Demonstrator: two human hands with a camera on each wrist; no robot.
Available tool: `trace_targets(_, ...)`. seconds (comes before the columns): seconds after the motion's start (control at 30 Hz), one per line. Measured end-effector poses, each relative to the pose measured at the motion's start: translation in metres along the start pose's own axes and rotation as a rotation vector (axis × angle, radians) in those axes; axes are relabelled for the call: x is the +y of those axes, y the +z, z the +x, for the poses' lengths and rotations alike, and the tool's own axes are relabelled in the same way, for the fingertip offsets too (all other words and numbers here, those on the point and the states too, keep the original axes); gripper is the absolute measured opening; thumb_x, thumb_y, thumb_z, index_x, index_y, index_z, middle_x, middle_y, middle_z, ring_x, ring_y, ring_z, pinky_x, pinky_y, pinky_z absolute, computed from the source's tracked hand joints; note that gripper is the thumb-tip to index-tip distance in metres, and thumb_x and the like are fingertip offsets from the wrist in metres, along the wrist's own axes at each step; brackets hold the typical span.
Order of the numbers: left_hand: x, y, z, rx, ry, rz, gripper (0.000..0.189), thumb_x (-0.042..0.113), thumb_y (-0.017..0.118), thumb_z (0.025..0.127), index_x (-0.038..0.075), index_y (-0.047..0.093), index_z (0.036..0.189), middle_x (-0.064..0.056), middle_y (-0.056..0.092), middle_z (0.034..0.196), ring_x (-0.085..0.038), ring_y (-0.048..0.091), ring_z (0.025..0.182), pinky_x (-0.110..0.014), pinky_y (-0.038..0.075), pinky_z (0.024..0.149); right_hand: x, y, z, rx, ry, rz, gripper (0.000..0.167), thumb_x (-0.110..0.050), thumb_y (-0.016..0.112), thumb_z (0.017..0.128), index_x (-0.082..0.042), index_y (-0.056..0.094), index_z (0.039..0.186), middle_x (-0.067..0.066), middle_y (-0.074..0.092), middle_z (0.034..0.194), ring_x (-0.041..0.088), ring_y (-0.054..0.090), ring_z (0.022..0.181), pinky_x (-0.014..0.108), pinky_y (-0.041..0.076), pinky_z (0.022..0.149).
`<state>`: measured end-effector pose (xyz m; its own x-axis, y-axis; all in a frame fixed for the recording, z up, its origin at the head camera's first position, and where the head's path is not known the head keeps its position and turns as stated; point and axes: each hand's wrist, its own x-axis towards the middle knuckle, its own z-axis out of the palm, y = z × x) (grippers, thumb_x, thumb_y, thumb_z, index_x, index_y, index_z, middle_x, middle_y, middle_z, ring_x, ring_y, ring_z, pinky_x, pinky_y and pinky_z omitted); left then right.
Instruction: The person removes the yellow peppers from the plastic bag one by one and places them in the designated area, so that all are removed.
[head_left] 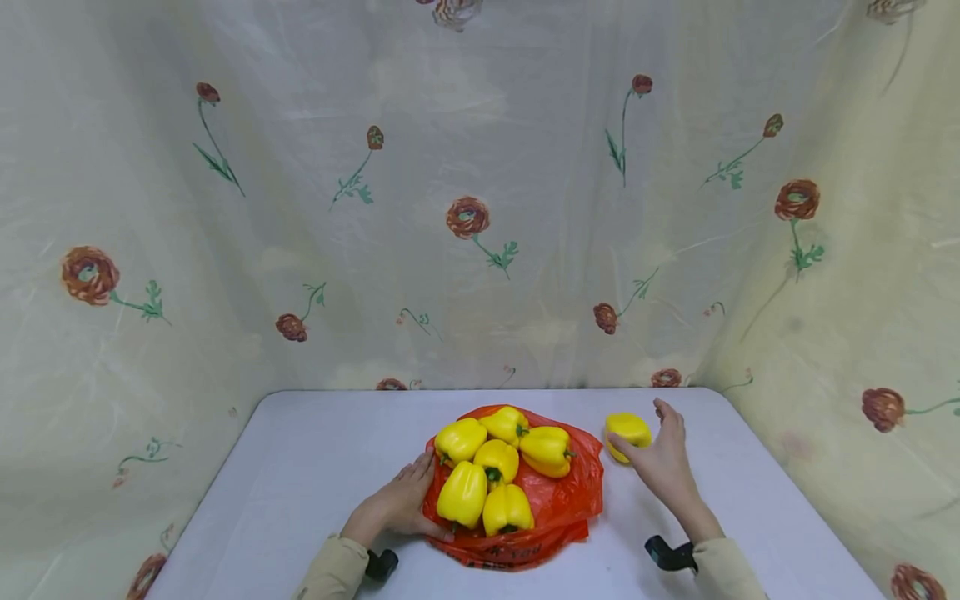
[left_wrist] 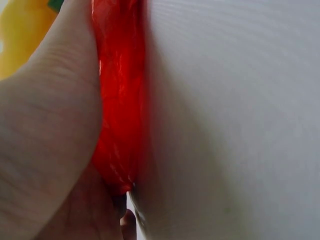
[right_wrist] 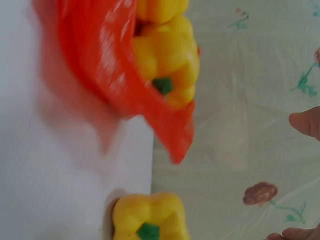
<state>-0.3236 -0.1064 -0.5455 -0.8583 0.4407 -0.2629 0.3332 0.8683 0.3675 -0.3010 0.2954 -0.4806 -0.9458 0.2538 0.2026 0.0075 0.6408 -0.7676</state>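
Your left hand (head_left: 403, 498) is resting against the red plastic bag (head_left: 566, 493), fingers extended, probably steadying its six yellow bell peppers (head_left: 462, 495). Your right hand (head_left: 667, 462) is hovering, thumb and fingers apart, beside the loose bell pepper (head_left: 630, 428) toward the table's (head_left: 322, 454) far right corner.

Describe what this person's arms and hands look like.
The left hand and the right hand are gloveless. A pale beige cloth left sleeve and matching right sleeve end near the wrists. A small, rounded black device shows at the left wrist, another black device at the right.
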Motion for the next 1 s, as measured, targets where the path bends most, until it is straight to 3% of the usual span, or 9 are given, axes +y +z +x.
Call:
trace_targets(0.17,-0.001,0.001,0.002,-0.001,-0.002,0.001,0.130,0.078,0.069,0.062,0.003,0.015,0.154,-0.012,0.006,0.163,-0.027,0.011,0.150,-0.048,0.016,0.121,-0.018,0.004,-0.012,0.016,-0.040,0.057,0.095,-0.036,0.075,0.082,-0.004,0.017,0.150,0.022,0.025,0.149,0.042,0.027,0.137,0.061,0.033,0.109)
trace_targets(0.33,0.000,0.001,0.001,0.003,0.002,-0.006,0.130,0.077,0.070,0.062,0.003,0.014,0.154,-0.012,0.006,0.163,-0.027,0.011,0.150,-0.049,0.017,0.121,-0.029,0.012,-0.024,-0.025,-0.046,0.080,0.088,-0.027,0.074,0.083,-0.005,0.020,0.148,0.020,0.028,0.147,0.040,0.032,0.134,0.057,0.037,0.108)
trace_targets(0.67,0.001,0.001,-0.002,0.000,0.011,-0.014,0.130,0.074,0.071,0.064,0.001,0.013,0.154,-0.014,0.006,0.163,-0.029,0.013,0.150,-0.050,0.018,0.120,-0.038,0.039,-0.050,-0.123,-0.033,0.060,0.086,-0.029,0.076,0.082,-0.003,0.023,0.145,0.018,0.033,0.145,0.037,0.032,0.135,0.057,0.032,0.112)
trace_targets(1.0,0.000,0.000,-0.001,-0.009,-0.001,-0.030,0.129,0.073,0.071,0.064,0.002,0.012,0.154,-0.014,0.005,0.163,-0.029,0.013,0.150,-0.049,0.017,0.121,-0.046,0.064,-0.076,-0.187,0.002,0.076,0.089,-0.042,0.080,0.077,-0.005,0.030,0.141,0.016,0.036,0.141,0.036,0.038,0.132,0.059,0.033,0.110)
